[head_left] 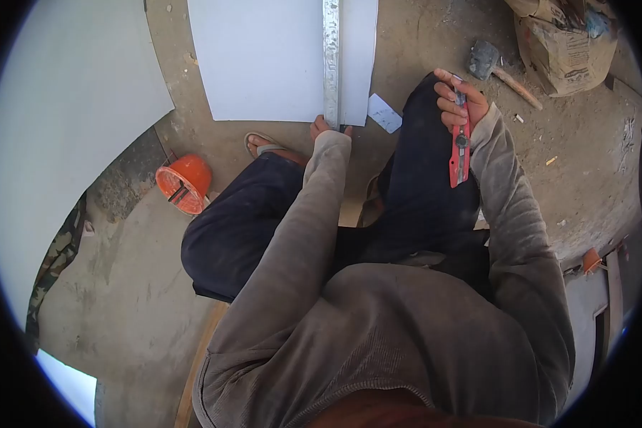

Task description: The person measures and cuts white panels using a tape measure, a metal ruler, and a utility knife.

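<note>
A white board [264,64] lies on the floor at the top centre, with a long metal straightedge [331,57] running along it near its right side. My left hand [325,129] grips the near end of the straightedge at the board's lower edge, fingers on one side and thumb on the other. Raised over my right knee, my right hand [462,103] is closed around a red utility knife [460,153], whose handle points down toward me. Whether its blade is out I cannot tell. A small white scrap [384,113] lies beside the board's lower right corner.
A rubber mallet [483,60] and a paper sack [567,50] are at the upper right. An orange bucket [185,182] stands left of my knee. Another large white sheet [64,100] fills the left side. Debris [551,161] lies on the floor at right.
</note>
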Action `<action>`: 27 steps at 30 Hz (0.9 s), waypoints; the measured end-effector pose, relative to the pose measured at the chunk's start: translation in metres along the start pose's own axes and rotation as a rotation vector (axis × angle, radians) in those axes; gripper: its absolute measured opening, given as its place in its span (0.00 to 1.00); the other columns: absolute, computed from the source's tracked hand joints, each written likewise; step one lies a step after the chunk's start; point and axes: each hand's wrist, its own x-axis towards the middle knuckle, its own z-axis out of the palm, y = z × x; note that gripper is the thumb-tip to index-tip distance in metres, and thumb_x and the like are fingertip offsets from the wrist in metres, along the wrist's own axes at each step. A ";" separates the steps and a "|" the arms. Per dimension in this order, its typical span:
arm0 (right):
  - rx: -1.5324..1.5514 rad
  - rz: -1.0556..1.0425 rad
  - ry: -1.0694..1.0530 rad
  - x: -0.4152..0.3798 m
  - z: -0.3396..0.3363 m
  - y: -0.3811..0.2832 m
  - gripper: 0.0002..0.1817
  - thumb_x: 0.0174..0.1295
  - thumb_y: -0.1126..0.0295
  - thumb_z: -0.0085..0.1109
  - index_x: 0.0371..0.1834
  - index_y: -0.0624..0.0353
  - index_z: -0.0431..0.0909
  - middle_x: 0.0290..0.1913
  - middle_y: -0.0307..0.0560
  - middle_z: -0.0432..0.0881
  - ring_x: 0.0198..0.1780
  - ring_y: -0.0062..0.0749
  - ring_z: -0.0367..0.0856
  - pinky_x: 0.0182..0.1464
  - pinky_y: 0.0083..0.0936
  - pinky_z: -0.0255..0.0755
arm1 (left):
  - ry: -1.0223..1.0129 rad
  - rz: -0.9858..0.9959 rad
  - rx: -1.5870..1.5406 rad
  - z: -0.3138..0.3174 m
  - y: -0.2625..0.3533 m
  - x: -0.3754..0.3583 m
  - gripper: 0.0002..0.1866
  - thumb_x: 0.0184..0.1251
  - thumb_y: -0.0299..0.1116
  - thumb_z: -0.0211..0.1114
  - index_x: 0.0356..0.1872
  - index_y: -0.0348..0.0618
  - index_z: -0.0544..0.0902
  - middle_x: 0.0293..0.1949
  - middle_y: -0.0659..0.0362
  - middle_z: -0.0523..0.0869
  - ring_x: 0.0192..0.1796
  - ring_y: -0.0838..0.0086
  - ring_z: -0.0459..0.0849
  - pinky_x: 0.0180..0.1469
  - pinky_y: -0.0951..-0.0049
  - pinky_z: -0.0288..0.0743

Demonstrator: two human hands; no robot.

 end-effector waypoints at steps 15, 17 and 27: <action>0.045 0.049 -0.103 0.001 -0.008 0.002 0.20 0.63 0.68 0.40 0.57 0.64 0.57 0.28 0.41 0.61 0.18 0.18 0.60 0.15 0.13 0.61 | -0.018 -0.050 -0.026 0.009 0.006 0.006 0.42 0.35 0.43 0.75 0.51 0.37 0.60 0.50 0.48 0.63 0.53 0.53 0.67 0.53 0.61 0.65; 0.046 0.047 -0.108 0.003 -0.008 0.000 0.20 0.63 0.68 0.40 0.57 0.64 0.57 0.28 0.41 0.61 0.18 0.18 0.60 0.15 0.14 0.60 | -0.033 -0.051 -0.016 0.007 0.008 0.007 0.41 0.37 0.43 0.74 0.51 0.37 0.60 0.50 0.48 0.64 0.52 0.53 0.67 0.53 0.61 0.66; 0.059 0.059 -0.080 0.007 -0.005 0.000 0.22 0.63 0.67 0.40 0.59 0.63 0.55 0.29 0.42 0.61 0.18 0.19 0.59 0.15 0.15 0.60 | -0.060 -0.008 -0.005 0.012 0.003 0.008 0.37 0.41 0.39 0.71 0.51 0.37 0.61 0.48 0.48 0.65 0.50 0.54 0.69 0.50 0.61 0.67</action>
